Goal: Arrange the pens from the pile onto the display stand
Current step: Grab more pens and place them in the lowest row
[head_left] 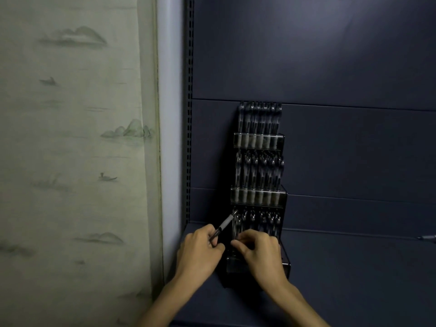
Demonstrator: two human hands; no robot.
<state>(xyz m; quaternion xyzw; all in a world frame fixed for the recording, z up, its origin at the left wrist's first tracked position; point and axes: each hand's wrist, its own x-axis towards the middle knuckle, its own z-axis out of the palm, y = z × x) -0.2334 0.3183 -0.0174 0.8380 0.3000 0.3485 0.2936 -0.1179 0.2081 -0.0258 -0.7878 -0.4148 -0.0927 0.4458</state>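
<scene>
One pen (223, 227) sits pinched in the left hand (200, 250), its tip angled toward one o'clock at the lowest tier of the display stand (259, 197). Just right of it, the right hand (260, 252) curls its fingers at that tier's pens, apparently gripping one. Upper tiers stand full against the dark shelf (354, 256); a curtain (70, 138) hangs at nine o'clock.

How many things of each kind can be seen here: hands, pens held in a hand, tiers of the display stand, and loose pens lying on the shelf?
Hands: 2, the left hand and the right hand
Pen held in a hand: 1, in the left hand
Tiers of the display stand: 3
Loose pen on the shelf: 1, far right
Total: 7

The pens in the stand are too blurred to count.
</scene>
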